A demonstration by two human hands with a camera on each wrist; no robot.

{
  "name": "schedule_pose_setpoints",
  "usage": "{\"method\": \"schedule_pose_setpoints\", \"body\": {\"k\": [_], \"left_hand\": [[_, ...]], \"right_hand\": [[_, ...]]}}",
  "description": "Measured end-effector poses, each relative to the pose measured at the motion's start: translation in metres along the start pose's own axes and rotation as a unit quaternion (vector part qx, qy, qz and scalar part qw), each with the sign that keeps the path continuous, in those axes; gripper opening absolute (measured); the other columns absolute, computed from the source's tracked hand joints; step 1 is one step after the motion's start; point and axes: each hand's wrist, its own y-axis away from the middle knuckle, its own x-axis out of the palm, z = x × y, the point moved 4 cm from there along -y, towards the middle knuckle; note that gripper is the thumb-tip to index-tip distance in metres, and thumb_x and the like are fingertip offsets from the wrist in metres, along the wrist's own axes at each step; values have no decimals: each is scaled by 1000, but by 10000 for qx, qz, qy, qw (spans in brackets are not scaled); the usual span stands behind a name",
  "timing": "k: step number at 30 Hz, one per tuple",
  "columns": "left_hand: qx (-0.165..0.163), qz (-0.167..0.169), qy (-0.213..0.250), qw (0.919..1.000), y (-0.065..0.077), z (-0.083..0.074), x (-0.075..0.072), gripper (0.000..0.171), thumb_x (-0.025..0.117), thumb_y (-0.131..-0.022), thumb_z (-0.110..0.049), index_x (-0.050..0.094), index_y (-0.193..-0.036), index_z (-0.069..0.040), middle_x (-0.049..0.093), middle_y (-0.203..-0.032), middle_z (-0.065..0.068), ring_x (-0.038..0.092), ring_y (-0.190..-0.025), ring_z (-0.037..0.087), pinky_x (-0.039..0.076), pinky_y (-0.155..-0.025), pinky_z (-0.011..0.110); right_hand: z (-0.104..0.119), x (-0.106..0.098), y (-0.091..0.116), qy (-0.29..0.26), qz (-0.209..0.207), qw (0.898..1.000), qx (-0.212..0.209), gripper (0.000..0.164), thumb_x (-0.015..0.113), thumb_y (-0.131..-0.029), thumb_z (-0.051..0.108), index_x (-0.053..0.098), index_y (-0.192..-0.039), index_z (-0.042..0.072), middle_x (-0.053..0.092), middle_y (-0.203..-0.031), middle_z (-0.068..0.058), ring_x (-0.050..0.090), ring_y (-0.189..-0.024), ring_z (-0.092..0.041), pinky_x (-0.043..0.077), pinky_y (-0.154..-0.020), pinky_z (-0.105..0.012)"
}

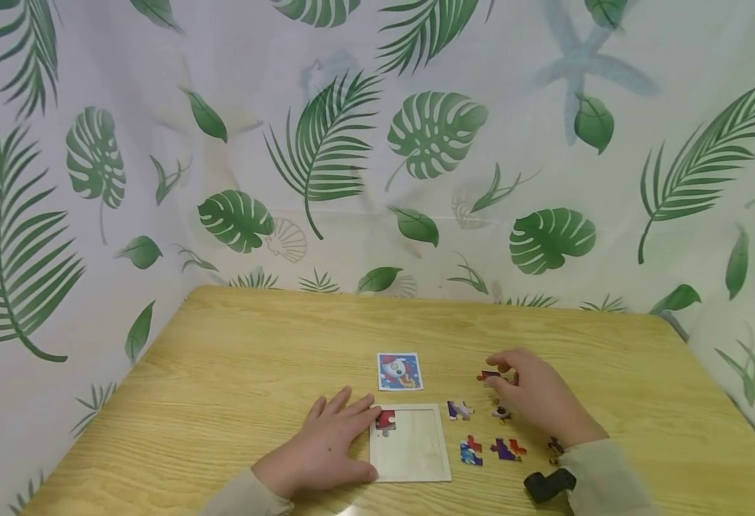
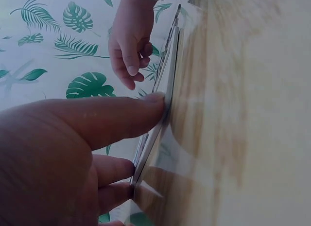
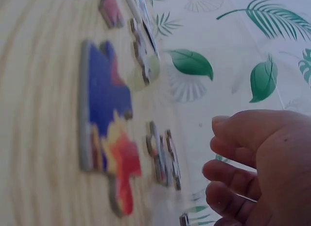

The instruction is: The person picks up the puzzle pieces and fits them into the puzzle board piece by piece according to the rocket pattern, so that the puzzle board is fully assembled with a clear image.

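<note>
A square puzzle tray (image 1: 410,476) lies on the table with a red jigsaw piece (image 1: 386,419) in its upper left corner. My left hand (image 1: 329,444) rests along the tray's left side, fingers spread, with the thumb touching the lower left corner. To the right, my right hand (image 1: 535,394) hovers above loose jigsaw pieces, its fingers slightly bent and nothing visible between them. A dark red piece (image 1: 488,375) lies near its fingertips. Closer to the wrist camera, a blue piece with red and yellow (image 3: 104,99) shows large in the right wrist view.
Several more loose pieces, such as a purple and white one (image 1: 460,411) and a blue and red one (image 1: 471,450), lie right of the tray. Beyond the tray is a picture card (image 1: 400,372). A leaf-patterned curtain (image 1: 352,143) stands behind the wooden table (image 1: 236,358).
</note>
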Motion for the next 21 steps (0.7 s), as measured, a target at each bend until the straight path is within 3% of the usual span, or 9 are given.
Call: {"method": "schedule_pose_setpoints", "body": {"k": [5,11,21], "left_hand": [[15,15,15,10000,-1,1,2,88,72,-84,-57,40,-157,-20,29,-164,1,13,-152,38,7,-116,67],[50,21,60,10000,-1,2,1,86,71,-85,-56,40,-157,-21,28,-164,1,12,-152,38,6,-115,68],[38,59,90,9999,-1,2,0,85,71,-86,-56,40,-157,-22,27,-165,0,11,-153,37,6,-115,68]], "right_hand": [[-12,1,0,394,83,9992,40,45,67,-98,31,64,-135,6,61,-119,-11,63,-100,-26,53,-84,-52],[-10,8,-2,1142,132,9932,-168,44,65,-97,30,66,-134,5,59,-117,-10,63,-96,-24,53,-83,-50],[-7,12,-2,1440,-179,9894,-92,39,68,-96,30,70,-126,5,60,-111,-9,64,-96,-28,53,-85,-52]]}}
